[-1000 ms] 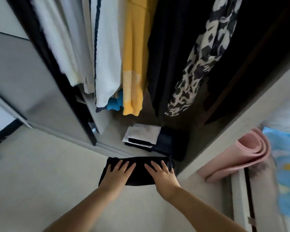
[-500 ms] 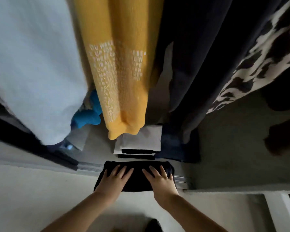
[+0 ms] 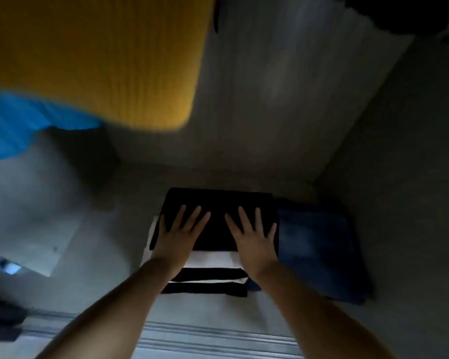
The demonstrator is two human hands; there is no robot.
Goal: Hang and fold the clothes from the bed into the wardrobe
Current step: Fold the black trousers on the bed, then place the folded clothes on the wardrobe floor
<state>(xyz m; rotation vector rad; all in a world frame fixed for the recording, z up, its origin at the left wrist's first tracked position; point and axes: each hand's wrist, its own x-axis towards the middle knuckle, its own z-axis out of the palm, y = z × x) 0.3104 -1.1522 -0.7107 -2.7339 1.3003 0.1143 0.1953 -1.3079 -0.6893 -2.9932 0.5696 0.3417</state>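
Lining the frame's middle and right: grey wardrobe floor [image 3: 114,255], dim back wall and side panel meeting at a corner right of centre. Lower edge: ribbed sliding-door track [image 3: 218,338]. Upper left: yellow knit garment [image 3: 101,60] hanging, blurred; blue garment [image 3: 16,125] below it at left edge. Centre: stack of folded black and white clothes [image 3: 208,278] on the floor; folded black garment [image 3: 218,203] lies on top. Just beside the stack, to its right: folded dark blue denim [image 3: 319,250]. Left hand [image 3: 179,237] and right hand [image 3: 254,239]: palms down, side by side on the black garment, fingers straight and spread, forearms reaching in from the bottom edge.
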